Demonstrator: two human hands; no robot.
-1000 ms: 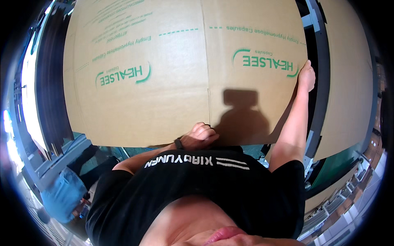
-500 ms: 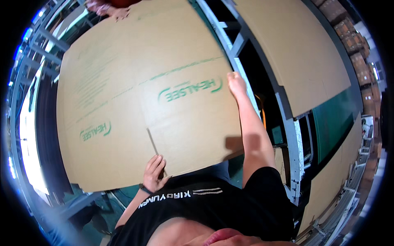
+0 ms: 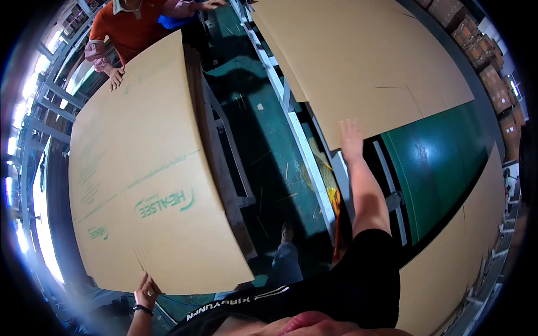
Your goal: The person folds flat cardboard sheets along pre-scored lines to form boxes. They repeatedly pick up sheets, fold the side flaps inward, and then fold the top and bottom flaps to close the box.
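Left hand [image 3: 147,291] pinched the flat, green-printed brown cardboard sheet [image 3: 145,173], right hand [image 3: 351,140] spread open; one-sided tugging might have creased it

Left hand [image 3: 147,290] at cardboard sheet [image 3: 143,168]

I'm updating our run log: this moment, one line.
left hand: at near edge of printed cardboard; right hand: over plain cardboard, contact unclear; co-worker's hand: on printed cardboard

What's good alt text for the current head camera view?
A person's left hand touches the near edge of a printed cardboard sheet; their open right hand is over a plain sheet. A co-worker's hand touches the printed sheet.
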